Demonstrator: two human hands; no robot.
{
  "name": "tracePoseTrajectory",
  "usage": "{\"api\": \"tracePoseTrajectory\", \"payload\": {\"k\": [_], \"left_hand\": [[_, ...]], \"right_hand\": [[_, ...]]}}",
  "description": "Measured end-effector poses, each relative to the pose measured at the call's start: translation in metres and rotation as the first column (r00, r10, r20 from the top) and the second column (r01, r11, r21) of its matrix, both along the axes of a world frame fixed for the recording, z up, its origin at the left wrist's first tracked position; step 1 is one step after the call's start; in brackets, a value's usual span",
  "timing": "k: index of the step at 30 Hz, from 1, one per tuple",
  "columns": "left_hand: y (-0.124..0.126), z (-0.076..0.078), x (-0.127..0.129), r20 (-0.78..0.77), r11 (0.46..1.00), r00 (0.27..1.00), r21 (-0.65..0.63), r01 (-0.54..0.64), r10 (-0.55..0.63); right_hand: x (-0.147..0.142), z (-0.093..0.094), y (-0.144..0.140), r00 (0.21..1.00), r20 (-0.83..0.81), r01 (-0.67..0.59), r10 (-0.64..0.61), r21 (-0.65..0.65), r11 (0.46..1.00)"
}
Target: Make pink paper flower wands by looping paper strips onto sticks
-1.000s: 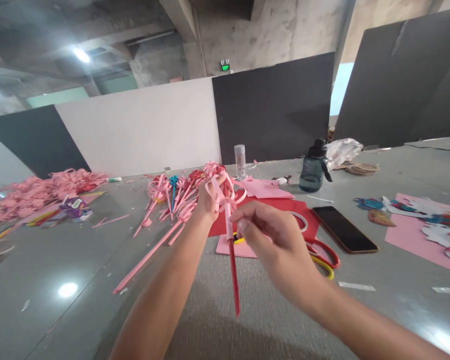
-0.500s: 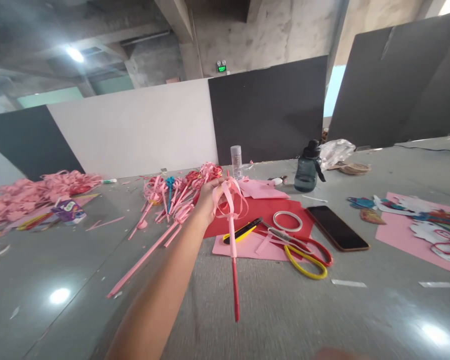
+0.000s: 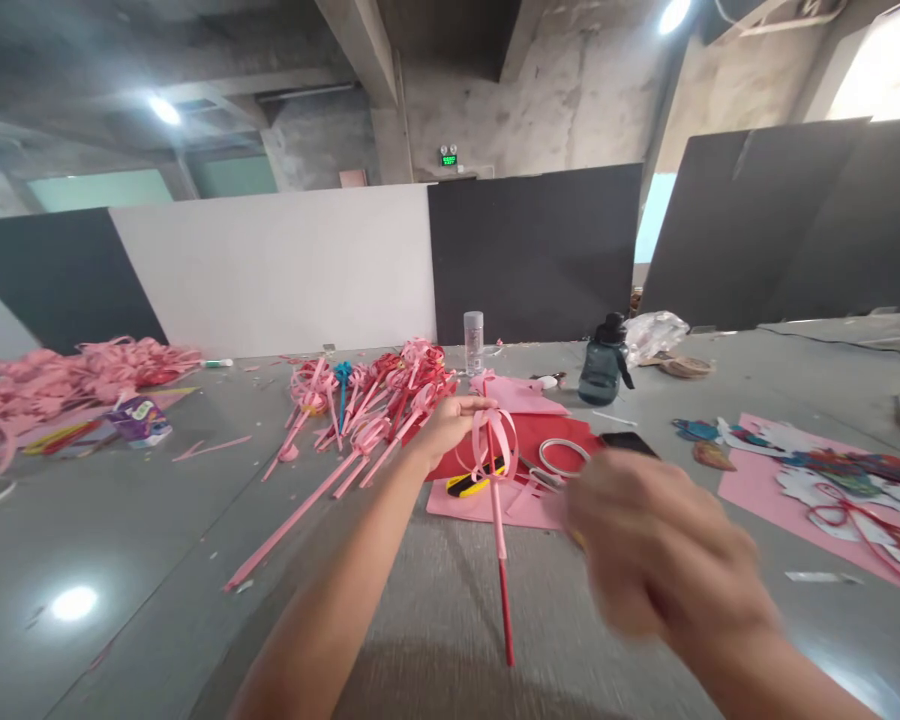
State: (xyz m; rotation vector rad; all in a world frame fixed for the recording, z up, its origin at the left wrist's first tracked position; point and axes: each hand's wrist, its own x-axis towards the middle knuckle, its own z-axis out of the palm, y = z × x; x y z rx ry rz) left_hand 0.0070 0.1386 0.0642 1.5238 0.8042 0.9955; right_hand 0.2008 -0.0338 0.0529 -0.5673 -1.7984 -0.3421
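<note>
My left hand [image 3: 454, 428] pinches the top of a paper-strip craft stick [image 3: 497, 510], a red rolled stick with pink strips looped into an open ball and a pink sleeve below. It hangs nearly upright, its red lower end toward me. My right hand [image 3: 656, 545], blurred by motion, is up in front at the right with fingers curled; anything inside them is hidden. Behind the stick are a yellow-and-black utility knife [image 3: 465, 486] and a white ring [image 3: 565, 457] on red and pink sheets. Scissors [image 3: 544, 475] are mostly covered by my right hand, as is part of a phone [image 3: 630, 442].
Several finished-looking paper sticks [image 3: 367, 410] lie left of centre, with a pink paper heap [image 3: 82, 378] farther left. A clear bottle [image 3: 474, 343] and a dark water bottle [image 3: 604, 362] stand behind. Coloured cutouts [image 3: 855, 475] lie on pink paper at the right.
My right hand has come into view from the lower right, covering the scissors. My left hand and the craft stick have shifted slightly right and lower in the picture; the camera view has tilted up.
</note>
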Motion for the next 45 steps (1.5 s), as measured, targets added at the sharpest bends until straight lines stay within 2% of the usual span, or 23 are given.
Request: {"api": "tracePoseTrajectory", "payload": {"k": [2,3,4,5,7,9,11,14,17,21,25,30,34,37,41,45], "left_hand": [[-0.005,-0.006,0.003,-0.024,1.000,1.000,0.016,0.010,-0.009],[-0.008,-0.009,0.004,-0.032,1.000,0.999,0.026,0.011,-0.010],[-0.011,-0.013,0.005,-0.038,0.999,0.999,0.039,0.013,-0.012],[-0.014,-0.016,0.006,-0.042,0.999,0.999,0.052,0.015,-0.013],[-0.024,-0.025,0.006,-0.043,0.996,0.999,0.084,0.019,-0.015],[-0.037,-0.032,0.002,-0.043,0.994,0.999,0.110,0.026,-0.021],[-0.054,-0.039,-0.003,-0.042,0.993,0.999,0.119,0.029,-0.024],[-0.081,-0.047,-0.011,-0.045,0.994,0.999,0.110,0.012,-0.007],[-0.100,-0.054,-0.012,-0.064,0.993,0.998,0.114,0.007,0.001],[-0.110,-0.068,-0.004,-0.097,0.987,0.995,0.153,0.043,-0.028],[-0.111,-0.080,0.001,-0.121,0.980,0.992,0.193,0.052,-0.029],[-0.108,-0.089,0.001,-0.144,0.980,0.989,0.197,-0.005,0.034],[-0.104,-0.091,0.001,-0.140,0.979,0.988,0.202,-0.038,0.068],[-0.104,-0.091,0.000,-0.130,0.977,0.987,0.204,-0.063,0.091],[-0.106,-0.089,0.001,-0.118,0.970,0.986,0.224,-0.090,0.119],[-0.108,-0.087,0.002,-0.141,0.970,0.982,0.224,-0.092,0.126]], "right_hand": [[0.006,0.019,0.030,0.981,-0.130,0.127,-0.142,-0.116,0.985],[0.013,0.021,0.044,0.950,-0.164,0.213,-0.266,-0.285,0.935],[0.022,0.017,0.055,0.931,-0.108,0.265,-0.350,-0.461,0.847],[0.030,0.008,0.063,0.920,-0.070,0.291,-0.385,-0.534,0.794],[0.044,-0.014,0.070,0.913,-0.023,0.314,-0.408,-0.600,0.736],[0.048,-0.035,0.068,0.904,0.002,0.328,-0.427,-0.643,0.692],[0.044,-0.047,0.063,0.908,0.037,0.332,-0.418,-0.671,0.663],[0.038,-0.049,0.059,0.916,0.115,0.354,-0.384,-0.681,0.641],[0.045,-0.049,0.062,0.891,0.215,0.435,-0.400,-0.657,0.616],[0.068,-0.058,0.070,0.833,0.362,0.551,-0.419,-0.616,0.563],[0.081,-0.070,0.079,0.796,0.457,0.605,-0.397,-0.612,0.509],[0.088,-0.076,0.088,0.773,0.491,0.634,-0.401,-0.618,0.466],[0.091,-0.074,0.089,0.762,0.488,0.646,-0.426,-0.617,0.449],[0.087,-0.071,0.086,0.768,0.474,0.639,-0.431,-0.608,0.470],[0.076,-0.071,0.083,0.797,0.472,0.604,-0.376,-0.609,0.515],[0.067,-0.073,0.081,0.816,0.446,0.578,-0.368,-0.639,0.507]]}}
